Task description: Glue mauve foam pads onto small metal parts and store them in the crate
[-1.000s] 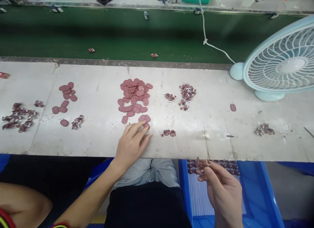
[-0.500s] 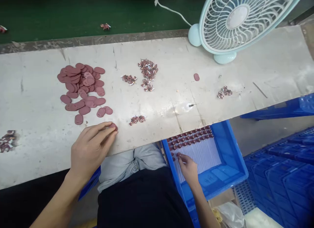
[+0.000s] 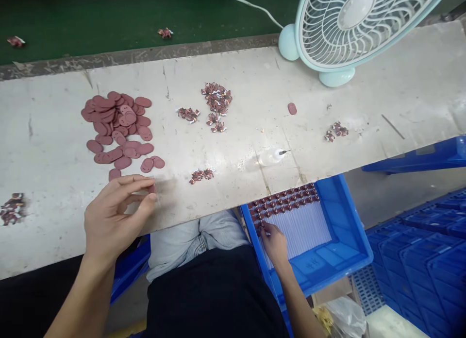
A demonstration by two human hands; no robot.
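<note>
Over the table's near edge, my left hand (image 3: 114, 216) pinches a reddish-brown oval disc (image 3: 152, 188) on its edge between thumb and fingers. Behind that hand lies a loose pile of similar oval discs (image 3: 120, 117), some with small holes. Down in the blue crate (image 3: 347, 216), my right hand (image 3: 274, 243) has its fingertips closed on a small brown figurine (image 3: 261, 225), partly hidden by the fingers. Rows of such figurines (image 3: 287, 202) stand along the crate's far side on a ribbed white liner (image 3: 306, 231).
Small figurine clusters (image 3: 218, 100) lie on the white table (image 3: 218, 202). A clear bottle with a needle tip (image 3: 271, 157) rests near the front edge. At the back right stands a light-blue fan (image 3: 335, 32). Blue crates (image 3: 411, 260) are stacked at right.
My left hand has moved left and lifted slightly with the disc, which now stands on edge. My right hand has shifted slightly up and left, closer to the figurine rows.
</note>
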